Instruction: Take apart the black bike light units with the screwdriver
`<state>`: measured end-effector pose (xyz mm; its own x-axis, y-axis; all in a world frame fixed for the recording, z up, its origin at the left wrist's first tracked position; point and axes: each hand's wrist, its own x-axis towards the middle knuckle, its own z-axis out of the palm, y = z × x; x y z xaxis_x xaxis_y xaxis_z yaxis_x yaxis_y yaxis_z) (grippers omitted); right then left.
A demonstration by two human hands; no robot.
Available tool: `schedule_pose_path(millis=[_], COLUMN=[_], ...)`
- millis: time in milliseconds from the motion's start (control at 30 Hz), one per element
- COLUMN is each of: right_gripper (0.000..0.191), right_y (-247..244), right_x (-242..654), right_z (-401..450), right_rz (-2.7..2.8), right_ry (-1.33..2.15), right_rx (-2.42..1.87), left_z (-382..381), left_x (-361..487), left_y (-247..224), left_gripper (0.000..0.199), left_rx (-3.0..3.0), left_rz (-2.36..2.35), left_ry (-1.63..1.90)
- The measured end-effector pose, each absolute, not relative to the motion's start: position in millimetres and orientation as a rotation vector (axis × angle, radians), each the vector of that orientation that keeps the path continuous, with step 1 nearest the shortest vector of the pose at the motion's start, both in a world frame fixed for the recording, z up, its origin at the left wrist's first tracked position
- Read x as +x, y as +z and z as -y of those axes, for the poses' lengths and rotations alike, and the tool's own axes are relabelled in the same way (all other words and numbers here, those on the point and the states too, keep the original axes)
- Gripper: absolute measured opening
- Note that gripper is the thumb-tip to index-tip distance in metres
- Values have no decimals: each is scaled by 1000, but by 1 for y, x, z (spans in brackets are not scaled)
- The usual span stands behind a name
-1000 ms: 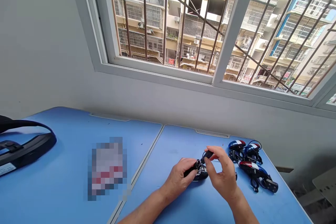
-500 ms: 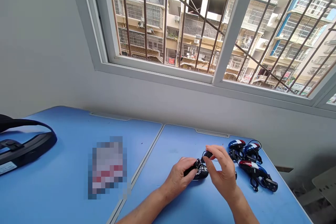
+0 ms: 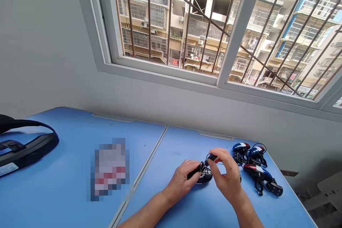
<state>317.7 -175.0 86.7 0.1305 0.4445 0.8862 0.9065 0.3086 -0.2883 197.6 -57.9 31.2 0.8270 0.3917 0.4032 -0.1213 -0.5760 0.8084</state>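
Note:
A black electric bike horn [image 3: 206, 176] with pale stripes rests low over the blue table, its underside and clamp turned up. My left hand [image 3: 185, 175] is closed on its left end, thumb and fingers gripping near the black clamp. In my right hand [image 3: 226, 173], a small black control piece [image 3: 212, 157] is pinched between thumb and fingers. A thin black cable loops from that piece toward the horn. My fingers hide parts of both pieces.
More bike horns [image 3: 256, 171] in red, white and blue lie to the right with cables and clamps. A blurred packet [image 3: 110, 167] lies left of the table seam. A black strapped headset-like item [image 3: 32, 146] is at far left. A barred window [image 3: 173, 21] stands behind.
The view has shifted very slightly. Both hands keep their hold; the right hand and the small control piece have barely moved.

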Motion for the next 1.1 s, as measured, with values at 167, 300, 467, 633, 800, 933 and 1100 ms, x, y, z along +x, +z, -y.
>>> schedule_pose_path(millis=[167,300,467,633,800,933,1100], right_gripper=[39,41,37,31,28,27,24], right_y=[86,87,91,98,95,87,79], right_x=[318,319,319,320,325,327,329], right_z=[176,177,179,185,193,196,199], right_rz=[1504,1496,1523,1516,1479,1455,1387], right_ry=[-502,-495,-475,-382,-288,-240,-176], right_rx=[-1296,-1301,-1286,-1324,-1423,-1404,-1432], left_z=[58,56,56,55,52,51,50], left_x=[198,196,195,195,195,197,195], left_y=[30,29,34,34,30,30,28], left_gripper=[23,27,28,25,36,35,28], left_rx=[2072,2075,2071,2027,2012,2060,2141], left_rz=[-211,-251,-261,-243,-220,-254,-288], left_ry=[708,672,607,565,512,503,597])
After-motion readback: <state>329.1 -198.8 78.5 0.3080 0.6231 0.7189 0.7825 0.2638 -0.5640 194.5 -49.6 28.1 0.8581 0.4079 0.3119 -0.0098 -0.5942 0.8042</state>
